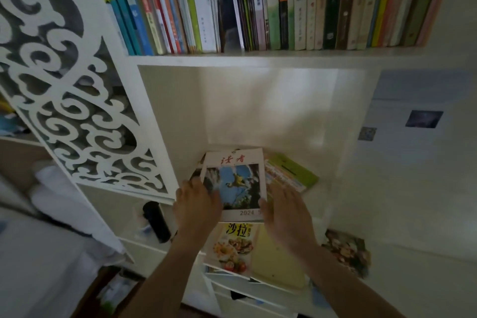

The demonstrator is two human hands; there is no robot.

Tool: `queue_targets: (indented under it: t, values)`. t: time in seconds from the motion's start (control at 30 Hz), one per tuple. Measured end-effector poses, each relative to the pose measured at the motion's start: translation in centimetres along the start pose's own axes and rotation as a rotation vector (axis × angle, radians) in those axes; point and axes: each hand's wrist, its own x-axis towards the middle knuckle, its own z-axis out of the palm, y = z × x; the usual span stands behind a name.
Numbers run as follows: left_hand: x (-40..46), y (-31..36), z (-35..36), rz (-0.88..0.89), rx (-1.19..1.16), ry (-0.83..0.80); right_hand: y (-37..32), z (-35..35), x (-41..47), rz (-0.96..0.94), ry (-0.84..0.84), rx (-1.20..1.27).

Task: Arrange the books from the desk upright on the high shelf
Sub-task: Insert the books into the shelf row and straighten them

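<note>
White-bordered magazine with a bird photo (236,183) lies flat atop the desk pile, long axis pointing away. Left hand (197,205) grips its left edge; right hand (284,210), fingers straight, flanks its right edge, equally near.

Two bare forearms, no sleeves in view, left hand (196,204) and right hand (286,212) without gloves, no rings seen on the fingers (192,184), a thin dark band at the left wrist, behind the fingers, details blurred
</note>
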Motion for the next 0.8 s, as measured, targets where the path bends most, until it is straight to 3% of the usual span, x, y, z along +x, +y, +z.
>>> queue_targets:
  t: [0.1,0.23,0.37,0.47,0.53,0.7,0.8]
  values:
    - [0.3,-1.2,0.2,-0.110,-0.148,-0.070,-0.3,0.2,0.5,0.061,-0.138,-0.016]
    - [0.4,-0.8,-1.3,-0.279,-0.587,-0.262,-0.9,-0.4,0.9,0.136,-0.189,0.030]
    - [-1.3,-0.6,-2.0,-0.278,-0.899,-0.305,-1.1,-0.8,1.3,0.357,-0.116,0.389]
    - [-2.7,-1.8,-2.6,-0.270,-1.097,-0.320,-1.5,-2.1,1.4,0.518,-0.157,0.653]
    - [-3.5,-3.0,-3.1,-0.276,-1.138,-0.315,-1.4,-2.3,1.4,0.600,-0.202,0.755]
    - [-5.1,-5.9,-4.8,-0.288,-1.041,-0.190,-3.3,-1.7,-0.4,0.563,-0.360,0.862]
    - [-5.7,-7.9,-5.1,-0.291,-0.955,-0.200,-4.4,-0.9,-1.8,0.573,-0.392,0.982]
